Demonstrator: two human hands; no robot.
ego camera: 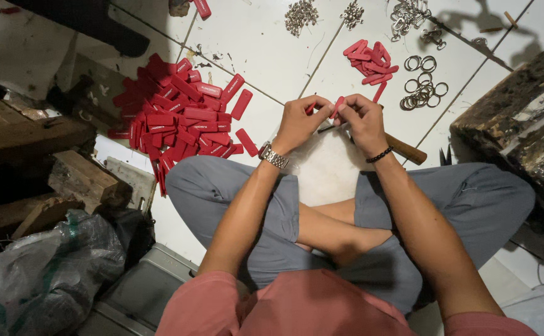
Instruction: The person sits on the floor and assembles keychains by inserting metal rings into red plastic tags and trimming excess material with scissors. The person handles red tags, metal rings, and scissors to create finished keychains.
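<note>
A small red rectangular tag (337,107) was held tilted between both hands above the white tiled floor (266,43), partly hidden by fingers.

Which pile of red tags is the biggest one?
The big heap of red tags on the floor beyond the person's left knee. The other pile of red tags, beside the metal rings, holds only a handful.

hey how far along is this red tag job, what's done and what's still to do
Possibly done: a small pile of red tags lies beside loose metal rings, though attached rings can't be made out. In hand: the left hand and right hand together pinch one red tag. Left: the big heap of red tags on the tiled floor, so most appears undone.
</note>
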